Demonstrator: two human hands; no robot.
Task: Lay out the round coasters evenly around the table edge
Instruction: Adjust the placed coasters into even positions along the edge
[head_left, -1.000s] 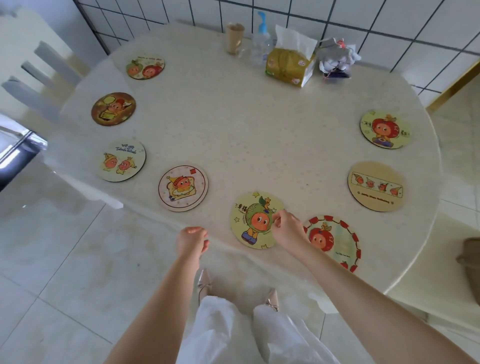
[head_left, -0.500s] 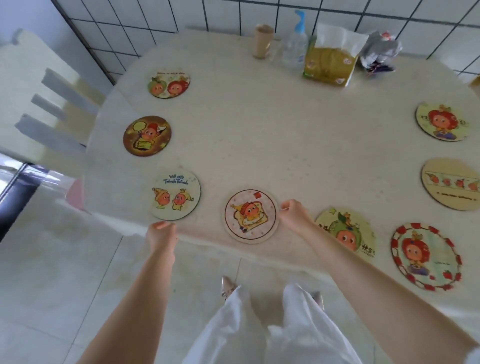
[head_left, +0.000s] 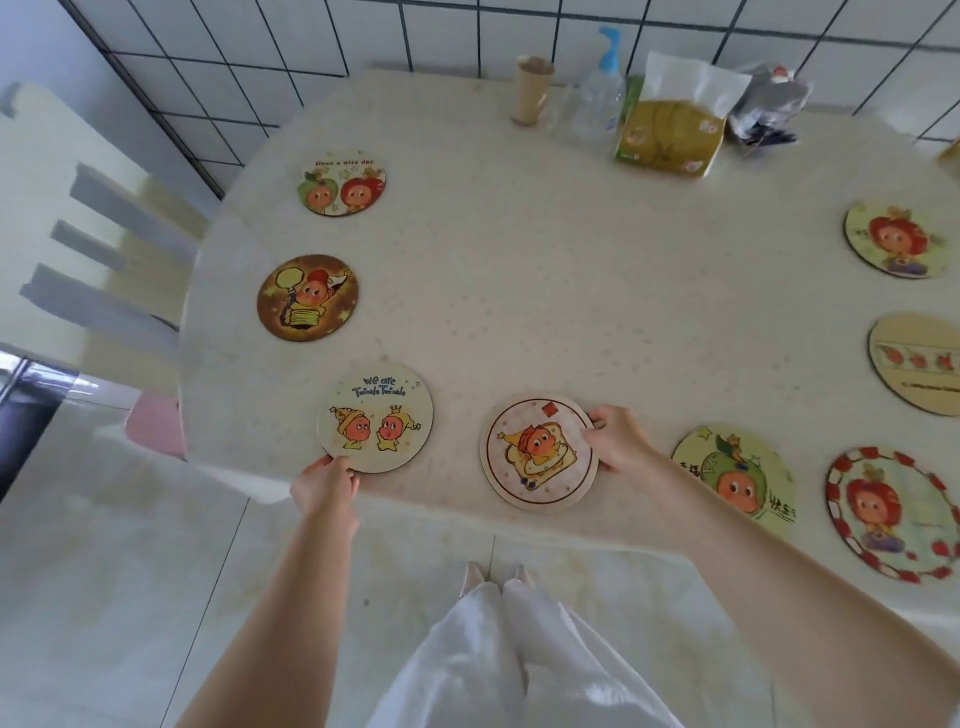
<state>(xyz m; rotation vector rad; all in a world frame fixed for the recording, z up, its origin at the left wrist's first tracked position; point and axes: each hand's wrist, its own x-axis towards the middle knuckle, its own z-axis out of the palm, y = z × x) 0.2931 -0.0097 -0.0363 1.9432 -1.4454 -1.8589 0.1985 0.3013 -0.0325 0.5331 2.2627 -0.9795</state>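
Left hand (head_left: 324, 486) at near table edge, fingers curled onto the near rim of the "we are" coaster (head_left: 375, 418); pinch vs. plain touch unclear from this angle. Right hand (head_left: 613, 441) grips the right rim of the toast coaster (head_left: 537, 452), thumb on top, coaster flat on the table (head_left: 519, 291). Just right of that arm: green-hat coaster (head_left: 737, 475), then red-border coaster (head_left: 891, 514). Left side going back: dark coaster (head_left: 307, 298), then 2-fruit coaster (head_left: 343, 183). Right edge: tan coaster (head_left: 917, 361), partly cut off, and red-head coaster (head_left: 896, 239). Far end by the tiled wall: paper cup (head_left: 532, 91), pump bottle (head_left: 602, 93), tissue pack (head_left: 670, 127).
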